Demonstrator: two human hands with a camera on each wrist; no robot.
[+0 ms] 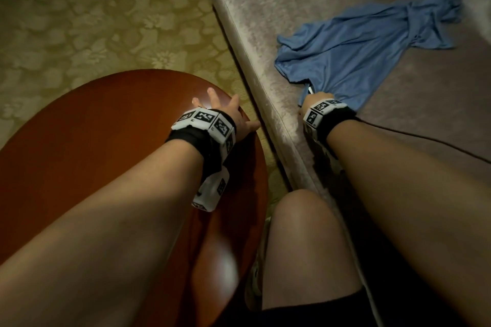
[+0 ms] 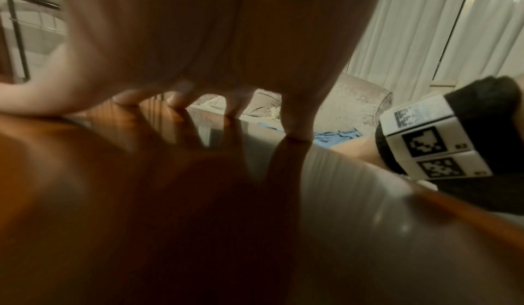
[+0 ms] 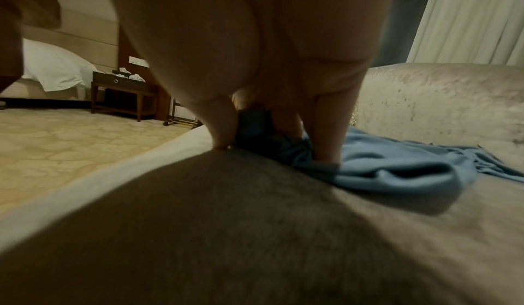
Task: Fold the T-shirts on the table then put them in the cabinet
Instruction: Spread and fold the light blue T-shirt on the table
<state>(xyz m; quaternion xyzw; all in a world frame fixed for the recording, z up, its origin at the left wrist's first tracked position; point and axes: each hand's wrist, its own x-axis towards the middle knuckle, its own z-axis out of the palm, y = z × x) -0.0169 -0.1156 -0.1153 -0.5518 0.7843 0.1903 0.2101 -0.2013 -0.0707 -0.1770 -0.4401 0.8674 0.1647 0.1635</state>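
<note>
A crumpled blue T-shirt lies spread on a grey velvet sofa seat, its far sleeve bunched toward the back. My right hand grips the shirt's near edge; in the right wrist view the thumb and fingers are curled round a bunch of the blue cloth. My left hand rests on a round reddish-brown wooden table near its right rim, with its fingers spread and straight on the glossy top. It holds nothing. A strip of the shirt shows beyond it.
Patterned beige carpet lies between the table and the sofa's front edge. My bare knee is in the gap between them. A thin black cable runs across the seat. A bed, a dark nightstand and curtains stand further off.
</note>
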